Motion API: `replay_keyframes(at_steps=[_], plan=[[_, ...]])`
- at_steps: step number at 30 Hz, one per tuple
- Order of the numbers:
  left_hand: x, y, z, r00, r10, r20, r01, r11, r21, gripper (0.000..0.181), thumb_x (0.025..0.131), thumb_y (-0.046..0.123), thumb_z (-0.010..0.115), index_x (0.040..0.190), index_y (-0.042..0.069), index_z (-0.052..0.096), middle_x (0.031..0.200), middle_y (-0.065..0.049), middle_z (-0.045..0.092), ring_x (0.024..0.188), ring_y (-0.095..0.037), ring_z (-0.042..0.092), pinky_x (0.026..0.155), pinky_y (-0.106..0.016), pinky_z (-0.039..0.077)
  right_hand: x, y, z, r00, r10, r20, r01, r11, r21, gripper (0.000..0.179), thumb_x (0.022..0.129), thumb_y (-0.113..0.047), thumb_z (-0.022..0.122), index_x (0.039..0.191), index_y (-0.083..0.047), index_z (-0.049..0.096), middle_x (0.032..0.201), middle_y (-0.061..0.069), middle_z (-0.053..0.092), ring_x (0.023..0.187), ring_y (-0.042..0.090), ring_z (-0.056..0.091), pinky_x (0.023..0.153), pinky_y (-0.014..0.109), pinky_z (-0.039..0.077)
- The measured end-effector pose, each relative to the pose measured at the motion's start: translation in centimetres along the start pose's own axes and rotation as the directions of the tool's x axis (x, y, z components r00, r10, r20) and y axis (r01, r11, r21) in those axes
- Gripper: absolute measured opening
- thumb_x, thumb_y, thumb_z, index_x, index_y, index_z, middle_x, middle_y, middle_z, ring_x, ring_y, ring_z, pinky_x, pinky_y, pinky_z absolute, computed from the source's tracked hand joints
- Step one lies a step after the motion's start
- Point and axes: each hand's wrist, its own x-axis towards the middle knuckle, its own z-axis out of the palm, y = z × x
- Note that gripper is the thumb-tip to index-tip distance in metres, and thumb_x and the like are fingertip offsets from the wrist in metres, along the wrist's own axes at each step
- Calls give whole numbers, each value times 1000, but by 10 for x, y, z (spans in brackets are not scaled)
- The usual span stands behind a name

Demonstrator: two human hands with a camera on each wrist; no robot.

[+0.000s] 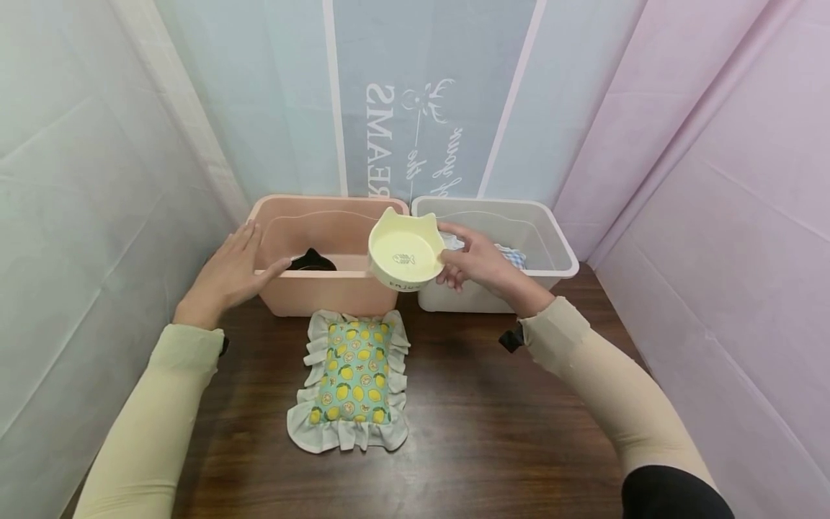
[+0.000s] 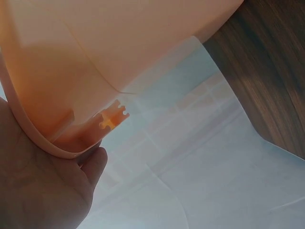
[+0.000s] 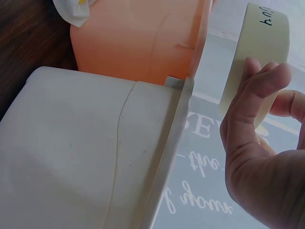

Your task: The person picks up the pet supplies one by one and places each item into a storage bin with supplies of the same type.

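Note:
A pale yellow cat-eared bowl [image 1: 407, 254], with a fish drawing inside and lettering on its outer wall, is held up by its right side in my right hand [image 1: 476, 261]. It is tilted so that its inside shows in the head view. In the right wrist view, bent fingers [image 3: 250, 102] press against the bowl [image 3: 259, 52]. My left hand [image 1: 227, 270] lies with straight fingers at the left rim of the pink bin [image 1: 324, 292]. The thumb stretches over its front edge. Inside that bin, a black pointed-eared item [image 1: 313, 259] is partly hidden by the front wall.
Beside the pink bin stands a white bin [image 1: 558, 272] with blue checked cloth [image 1: 512, 256] in it. A lemon-print pillow with ruffles [image 1: 353, 375] lies on the dark wooden table [image 1: 493, 432] before the pink bin. Hanging fabric [image 1: 259, 94] encloses the back and sides.

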Motion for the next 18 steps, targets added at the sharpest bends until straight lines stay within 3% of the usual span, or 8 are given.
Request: replay_keyframes(at_steps=[18], plan=[[0,2,-2,1000,-6,6,6,1000,5,109,104,77,39,171,1,0,179,-20,-8,164,-48,-2,132,-63,4,31,-11,16,999,9,-41,-8,999,35,74,98,-5,59,168,-19,38,74,18,75,54,20,64,49,28,56]])
